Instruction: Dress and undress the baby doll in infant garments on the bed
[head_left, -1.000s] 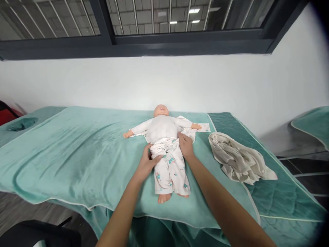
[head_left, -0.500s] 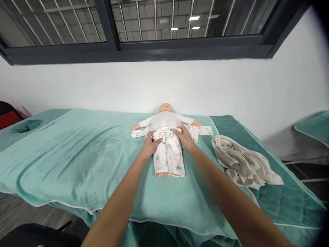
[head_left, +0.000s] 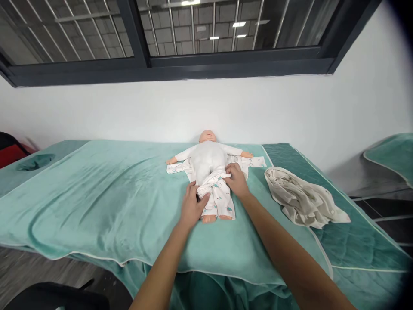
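Note:
A baby doll (head_left: 208, 161) lies on its back on a teal towel (head_left: 106, 198), head toward the wall, arms spread. It wears a white body and patterned white trousers (head_left: 217, 199). The trousers are bunched low, down around its thighs. My left hand (head_left: 192, 207) grips the left side of the trouser waistband, fingers curled. On the right side of the waistband my right hand (head_left: 237, 180) pinches the cloth. An open patterned top (head_left: 254, 162) lies spread under the doll.
A crumpled cream cloth (head_left: 301, 199) lies to the right of the doll. A darker quilted teal cover (head_left: 348, 241) shows at the right. The white wall is close behind the doll. A dark chair (head_left: 48, 295) sits below the bed's front edge.
Both hands have slid the trouser waistband from the doll's waist down toward its legs, baring more of the white body. The left hand has moved nearer to me.

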A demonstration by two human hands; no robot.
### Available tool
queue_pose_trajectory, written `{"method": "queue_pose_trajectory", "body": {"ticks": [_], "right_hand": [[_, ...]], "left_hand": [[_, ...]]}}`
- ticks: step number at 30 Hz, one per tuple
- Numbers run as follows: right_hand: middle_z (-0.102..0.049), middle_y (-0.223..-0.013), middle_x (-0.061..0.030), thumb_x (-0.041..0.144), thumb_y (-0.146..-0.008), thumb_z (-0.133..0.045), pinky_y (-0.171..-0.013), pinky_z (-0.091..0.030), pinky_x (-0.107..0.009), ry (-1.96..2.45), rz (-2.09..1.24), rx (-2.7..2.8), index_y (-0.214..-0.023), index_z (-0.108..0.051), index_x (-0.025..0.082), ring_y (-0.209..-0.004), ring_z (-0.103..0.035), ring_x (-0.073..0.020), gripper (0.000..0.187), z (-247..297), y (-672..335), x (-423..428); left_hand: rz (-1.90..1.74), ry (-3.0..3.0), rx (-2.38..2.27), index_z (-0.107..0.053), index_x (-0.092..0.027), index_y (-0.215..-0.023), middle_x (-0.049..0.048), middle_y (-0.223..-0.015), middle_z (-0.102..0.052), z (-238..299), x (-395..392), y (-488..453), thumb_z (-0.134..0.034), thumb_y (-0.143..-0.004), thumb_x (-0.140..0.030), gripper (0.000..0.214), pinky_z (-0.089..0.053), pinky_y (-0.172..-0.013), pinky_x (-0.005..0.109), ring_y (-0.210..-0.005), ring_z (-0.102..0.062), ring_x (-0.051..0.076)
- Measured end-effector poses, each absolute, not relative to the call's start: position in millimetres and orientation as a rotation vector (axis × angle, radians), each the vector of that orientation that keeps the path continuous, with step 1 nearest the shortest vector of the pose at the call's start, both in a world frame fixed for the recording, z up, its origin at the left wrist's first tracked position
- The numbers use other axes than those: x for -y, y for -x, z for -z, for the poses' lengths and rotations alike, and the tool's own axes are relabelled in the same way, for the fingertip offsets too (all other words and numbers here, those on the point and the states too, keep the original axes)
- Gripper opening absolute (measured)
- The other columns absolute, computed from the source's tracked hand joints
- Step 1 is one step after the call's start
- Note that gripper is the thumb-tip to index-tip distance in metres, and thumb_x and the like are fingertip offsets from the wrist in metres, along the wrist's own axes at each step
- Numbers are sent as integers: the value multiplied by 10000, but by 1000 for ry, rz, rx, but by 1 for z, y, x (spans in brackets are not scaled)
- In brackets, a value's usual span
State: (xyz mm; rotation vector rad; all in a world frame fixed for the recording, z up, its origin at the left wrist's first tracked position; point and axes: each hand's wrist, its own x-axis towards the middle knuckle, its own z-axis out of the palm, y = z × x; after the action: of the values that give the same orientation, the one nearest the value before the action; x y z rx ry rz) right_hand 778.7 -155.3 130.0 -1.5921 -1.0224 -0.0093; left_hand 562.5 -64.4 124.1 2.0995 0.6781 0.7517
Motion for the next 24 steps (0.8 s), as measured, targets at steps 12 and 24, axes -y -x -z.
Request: {"method": "queue_pose_trajectory", "body": {"ticks": [12, 24], "right_hand": [[-565, -853, -7, 415, -824, -617, -750, -457, -313, 1625, -253, 1049, -900, -573, 204, -792, -534, -175, 229, -121, -720, 218], [-343, -1480, -126, 368, -613, -862, -1186, -318, -485, 1716, -209, 1276, -1543, -201, 289, -1408, -338, -320, 1143, -110, -700, 234]], "left_hand": [[-872, -2046, -665, -567, -228, -1130, 97, -1355, -519, -123, 65, -567, -638, -863, -395, 323, -384, -1094, 397, -1285, -511, 244], [-775, -2159, -369, -395, -241, -1406, 144, -1556, -322, -114, 61, -544, -755, -752, -521, 797, -155, -1239, 538, -1525, -145, 335]]}}
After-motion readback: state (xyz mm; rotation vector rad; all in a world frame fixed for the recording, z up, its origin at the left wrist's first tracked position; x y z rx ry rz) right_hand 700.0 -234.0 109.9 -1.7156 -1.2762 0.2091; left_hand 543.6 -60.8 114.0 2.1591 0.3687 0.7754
